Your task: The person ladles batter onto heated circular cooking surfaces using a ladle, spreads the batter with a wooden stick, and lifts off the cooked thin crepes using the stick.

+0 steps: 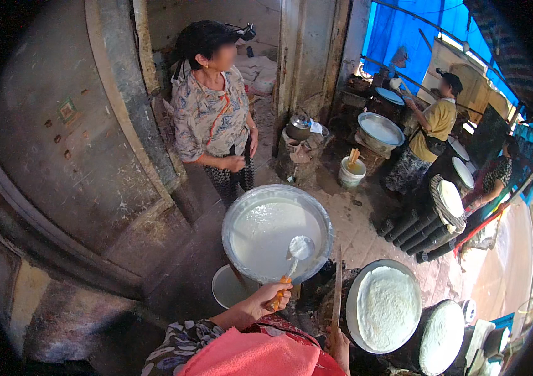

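My left hand point(271, 298) grips the orange handle of a ladle point(301, 247). The ladle's round bowl, coated white, is over a large metal basin point(230, 251) of white liquid batter point(266, 235). Low in the view, my right hand point(339, 348) is closed around a long flat wooden stick point(338, 286) that points away from me. To the right of the stick lies a round pan point(351, 310), with a white sheet of batter point(390, 305) spread over it.
A second white-covered round point(441, 337) lies beyond the pan. A white bucket point(222, 284) stands partly under the basin. One person point(215, 113) stands across from me; another point(435, 127) works by a second basin point(365, 123). A bucket with sticks point(351, 176) sits on the floor.
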`<state>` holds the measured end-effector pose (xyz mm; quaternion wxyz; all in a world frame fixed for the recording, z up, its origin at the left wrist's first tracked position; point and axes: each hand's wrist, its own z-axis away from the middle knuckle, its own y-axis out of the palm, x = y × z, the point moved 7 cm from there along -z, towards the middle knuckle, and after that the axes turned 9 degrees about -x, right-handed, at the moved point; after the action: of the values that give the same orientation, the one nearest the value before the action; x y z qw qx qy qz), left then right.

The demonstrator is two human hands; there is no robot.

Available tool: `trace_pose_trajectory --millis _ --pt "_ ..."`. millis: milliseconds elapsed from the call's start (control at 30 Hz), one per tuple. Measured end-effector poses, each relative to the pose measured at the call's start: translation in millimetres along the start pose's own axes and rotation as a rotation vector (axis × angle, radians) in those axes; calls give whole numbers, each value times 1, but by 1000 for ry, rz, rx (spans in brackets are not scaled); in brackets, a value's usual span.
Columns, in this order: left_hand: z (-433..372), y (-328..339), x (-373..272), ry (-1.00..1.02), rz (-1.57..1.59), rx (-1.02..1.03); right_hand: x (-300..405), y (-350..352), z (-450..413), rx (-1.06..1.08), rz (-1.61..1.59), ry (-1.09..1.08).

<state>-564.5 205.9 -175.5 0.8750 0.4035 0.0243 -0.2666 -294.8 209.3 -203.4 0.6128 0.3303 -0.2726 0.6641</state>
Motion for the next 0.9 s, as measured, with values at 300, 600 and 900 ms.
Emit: trace_pose_trajectory --millis 300,600,900 --pt "-12 5 7 -44 24 58 0 -6 10 -47 -70 -15" --pt "-9 -3 3 -106 18 68 5 1 15 58 -22 -4" --pt "-7 4 3 -66 33 35 8 -3 22 27 -50 13"
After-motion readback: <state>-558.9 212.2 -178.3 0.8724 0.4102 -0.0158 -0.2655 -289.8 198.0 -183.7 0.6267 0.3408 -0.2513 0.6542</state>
